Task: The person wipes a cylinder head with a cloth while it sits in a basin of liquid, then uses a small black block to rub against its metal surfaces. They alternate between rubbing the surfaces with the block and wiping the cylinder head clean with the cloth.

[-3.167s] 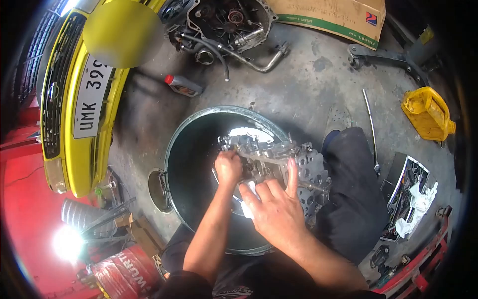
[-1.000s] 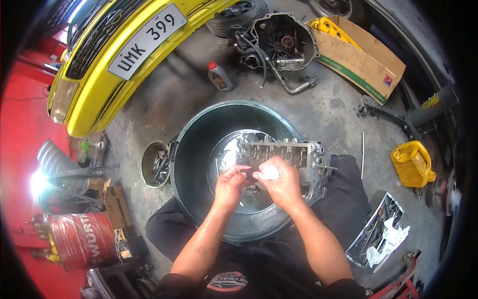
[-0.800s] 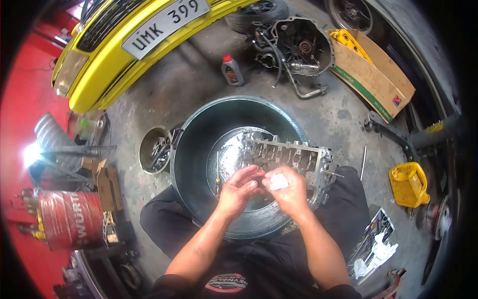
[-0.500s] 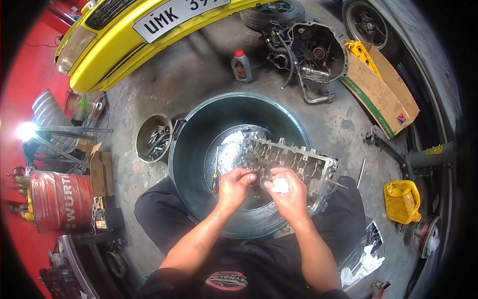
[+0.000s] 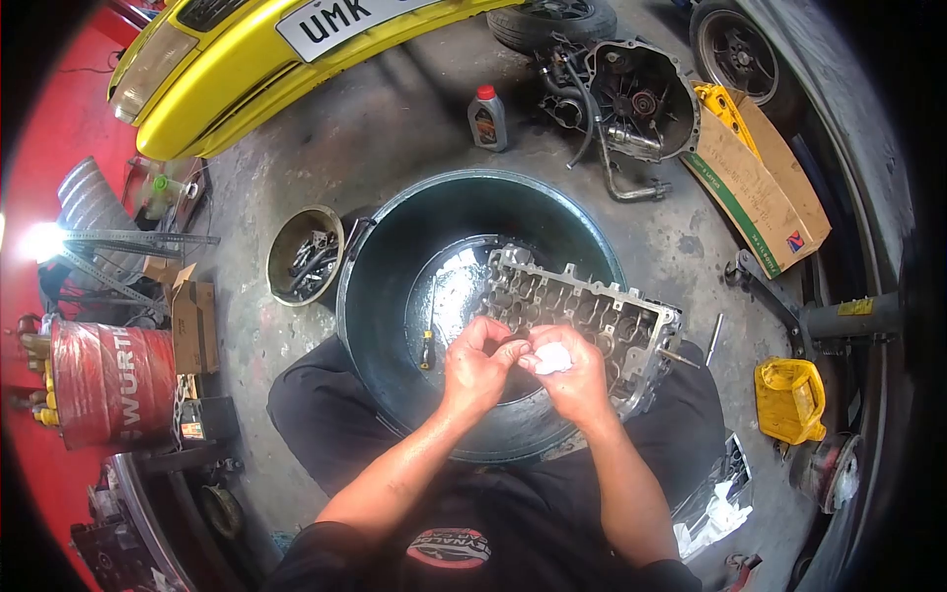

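Note:
My right hand (image 5: 580,383) is closed around a crumpled white rag (image 5: 552,358). Its fingertips meet those of my left hand (image 5: 475,367), which is pinched; whatever sits between the fingers is too small and dark to make out. Just beyond both hands, a metal cylinder head (image 5: 639,314) lies tilted across the right side of a big dark green tub (image 5: 380,266), its outer end by my right knee. A screwdriver (image 5: 427,349) with a black and yellow handle lies inside the tub, left of my left hand.
A bowl of metal parts (image 5: 308,259) stands left of the tub. Beyond it are an oil bottle (image 5: 486,120) and a gearbox housing (image 5: 641,99). At right are a cardboard box (image 5: 760,197) and a yellow jug (image 5: 789,400); a red drum (image 5: 113,385) stands at left.
My hands have come together, fingertips now meeting, where a gap stood between them. The rag stays in my right hand. The view has shifted slightly.

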Motion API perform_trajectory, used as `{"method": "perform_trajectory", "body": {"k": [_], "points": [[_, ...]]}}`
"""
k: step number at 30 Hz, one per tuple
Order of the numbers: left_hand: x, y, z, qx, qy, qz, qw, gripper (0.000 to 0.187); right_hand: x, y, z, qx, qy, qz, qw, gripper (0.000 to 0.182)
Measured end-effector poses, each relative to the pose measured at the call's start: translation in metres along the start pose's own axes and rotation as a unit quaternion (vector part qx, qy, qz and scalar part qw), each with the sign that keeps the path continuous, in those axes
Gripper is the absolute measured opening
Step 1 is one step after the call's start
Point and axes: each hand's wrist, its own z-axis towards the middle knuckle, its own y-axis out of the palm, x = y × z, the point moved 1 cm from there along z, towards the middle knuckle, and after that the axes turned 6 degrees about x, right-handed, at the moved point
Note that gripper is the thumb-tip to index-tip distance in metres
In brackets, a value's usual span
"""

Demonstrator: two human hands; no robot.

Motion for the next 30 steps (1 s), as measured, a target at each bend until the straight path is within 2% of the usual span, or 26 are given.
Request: {"method": "perform_trajectory", "body": {"k": [5,8,11,14,17,20,22,23,25,28,30], "points": [[-0.009,0.007,-0.002,0.019,0.044,-0.028,0.998,0.024,-0.001,-0.001,-0.003,-0.005,-0.003,0.091,0.996,0.023],[-0.007,0.007,-0.004,-0.040,0.090,-0.039,0.994,0.024,0.001,-0.002,-0.003,0.004,0.012,0.114,0.993,0.022],[-0.001,-0.001,-0.008,-0.117,0.089,0.036,0.988,0.020,0.004,-0.008,-0.005,0.000,0.038,0.102,0.994,0.019],[0.014,-0.016,-0.010,-0.200,-0.047,-0.035,0.978,0.023,0.000,-0.012,-0.008,0.009,0.044,0.099,0.994,0.017],[0.012,-0.022,-0.010,-0.211,-0.075,-0.129,0.966,0.026,0.000,-0.014,-0.007,0.006,0.025,0.091,0.996,0.021],[0.009,-0.019,-0.007,-0.214,-0.053,-0.034,0.975,0.025,-0.001,-0.014,-0.006,-0.024,0.012,0.036,0.999,0.025],[0.007,-0.019,0.001,-0.191,0.032,0.032,0.981,0.017,-0.006,-0.012,-0.004,-0.019,0.030,0.030,0.999,0.028],[0.005,-0.017,0.007,-0.179,0.076,0.065,0.979,0.014,-0.010,-0.011,-0.002,0.006,-0.026,-0.028,0.999,0.028],[-0.007,-0.003,0.035,-0.073,0.116,0.153,0.979,0.012,-0.017,-0.010,0.005,0.059,-0.136,-0.141,0.979,0.029],[-0.064,0.035,0.100,0.044,0.210,0.231,0.949,0.010,-0.028,-0.016,0.006,0.024,-0.192,-0.232,0.953,0.025],[-0.072,0.073,0.121,0.017,0.119,0.239,0.964,0.011,-0.028,-0.019,0.002,-0.039,-0.192,-0.288,0.937,0.027]]}}
